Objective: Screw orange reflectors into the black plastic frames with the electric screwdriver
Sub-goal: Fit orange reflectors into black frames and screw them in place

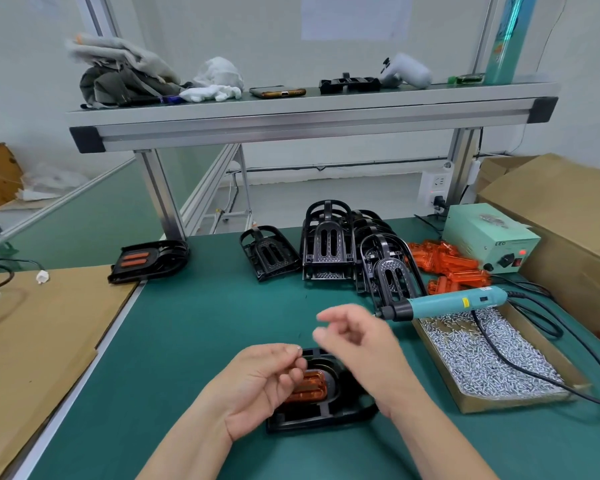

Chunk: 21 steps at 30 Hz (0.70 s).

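Note:
A black plastic frame lies on the green mat near me with an orange reflector seated in it. My left hand hovers over the frame and pinches a small screw between thumb and fingertips. Just to its right, my right hand is lifted above the frame, blurred, with loosely curled fingers that hold nothing. The teal electric screwdriver rests across the corner of the screw box, untouched.
Several empty black frames stand at the back of the mat beside a pile of orange reflectors. A finished frame lies at the left. A green power supply, cardboard boxes and the screwdriver cord fill the right side.

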Tool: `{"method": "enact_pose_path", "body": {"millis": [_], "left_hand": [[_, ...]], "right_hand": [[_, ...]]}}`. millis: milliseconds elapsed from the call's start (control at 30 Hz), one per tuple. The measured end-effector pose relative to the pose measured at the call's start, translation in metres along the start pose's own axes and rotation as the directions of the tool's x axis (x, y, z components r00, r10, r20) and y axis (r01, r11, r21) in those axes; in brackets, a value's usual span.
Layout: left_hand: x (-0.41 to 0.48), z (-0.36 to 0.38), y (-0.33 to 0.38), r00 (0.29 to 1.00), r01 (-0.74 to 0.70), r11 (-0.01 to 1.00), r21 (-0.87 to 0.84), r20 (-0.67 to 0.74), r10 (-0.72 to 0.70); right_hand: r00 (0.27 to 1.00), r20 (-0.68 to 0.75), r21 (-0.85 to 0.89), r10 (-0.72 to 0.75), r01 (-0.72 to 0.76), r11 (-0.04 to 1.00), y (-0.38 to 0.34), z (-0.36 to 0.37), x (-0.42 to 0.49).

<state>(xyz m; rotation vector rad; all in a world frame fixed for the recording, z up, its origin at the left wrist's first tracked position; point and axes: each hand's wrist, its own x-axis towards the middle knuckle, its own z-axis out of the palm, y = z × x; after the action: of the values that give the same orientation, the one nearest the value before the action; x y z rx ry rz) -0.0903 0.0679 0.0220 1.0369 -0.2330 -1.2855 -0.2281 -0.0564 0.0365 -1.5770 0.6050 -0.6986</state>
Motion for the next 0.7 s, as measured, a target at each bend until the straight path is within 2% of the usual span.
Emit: {"method": "enact_pose_path", "body": {"millis": [33, 100, 133, 200, 267, 367, 533, 700], "left_hand": [[0.000, -0.001, 0.001, 0.999, -0.049, 0.998, 0.041, -0.022, 0.050], [0.000, -0.007, 0.002, 0.985, -0.150, 0.979, 0.137, -0.067, 0.160], [-0.001, -0.010, 0.003, 0.973, -0.193, 0.961, 0.197, -0.087, 0.213], [-0.001, -0.017, 0.002, 0.937, -0.259, 0.888, 0.379, -0.124, 0.326], [0.002, -0.025, -0.001, 0.873, -0.293, 0.754, 0.588, -0.158, 0.462], [0.007, -0.037, -0.008, 0.749, -0.278, 0.576, 0.769, -0.202, 0.632], [0.014, -0.056, -0.026, 0.656, -0.181, 0.448, 0.875, -0.232, 0.718], [0.018, -0.061, -0.029, 0.641, -0.176, 0.401, 0.899, -0.204, 0.740]], "right_hand": [[0.986, -0.167, 0.028, -0.020, 0.025, 0.999, 0.000, -0.005, 0.003], [0.862, -0.508, 0.171, -0.006, 0.108, 0.979, 0.000, -0.021, 0.010], [0.775, -0.632, 0.248, 0.034, 0.160, 0.955, 0.001, -0.032, 0.014], [0.643, -0.751, 0.359, 0.151, 0.206, 0.910, 0.005, -0.055, 0.023], [0.599, -0.759, 0.443, 0.256, 0.186, 0.877, 0.015, -0.074, 0.030], [0.615, -0.697, 0.542, 0.369, 0.113, 0.833, 0.027, -0.089, 0.037], [0.668, -0.556, 0.640, 0.495, -0.035, 0.767, 0.025, -0.098, 0.053], [0.676, -0.467, 0.703, 0.570, -0.107, 0.703, 0.026, -0.107, 0.066]]}}
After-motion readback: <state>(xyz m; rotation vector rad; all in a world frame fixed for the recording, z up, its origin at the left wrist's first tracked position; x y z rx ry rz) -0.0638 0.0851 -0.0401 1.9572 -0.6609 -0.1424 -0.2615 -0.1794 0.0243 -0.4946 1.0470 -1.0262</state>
